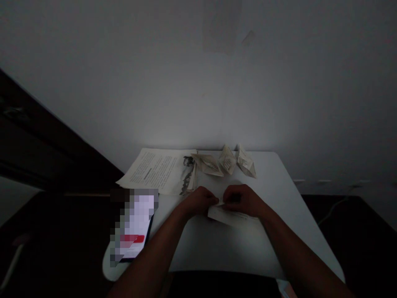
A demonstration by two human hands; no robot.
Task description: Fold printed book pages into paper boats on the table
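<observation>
Over the near middle of the white counter (223, 252) is a pale strip of paper (231, 216), dimly lit, faintly printed, its lower edge straight. Its long axis runs left to right, the right end slanting slightly toward the person. The right hand (243, 200) pinches its far edge; the left hand (203, 201) has its fingertips drawn together at the left corner, their grip unclear. Beyond stand three folded paper shapes (228, 161).
</observation>
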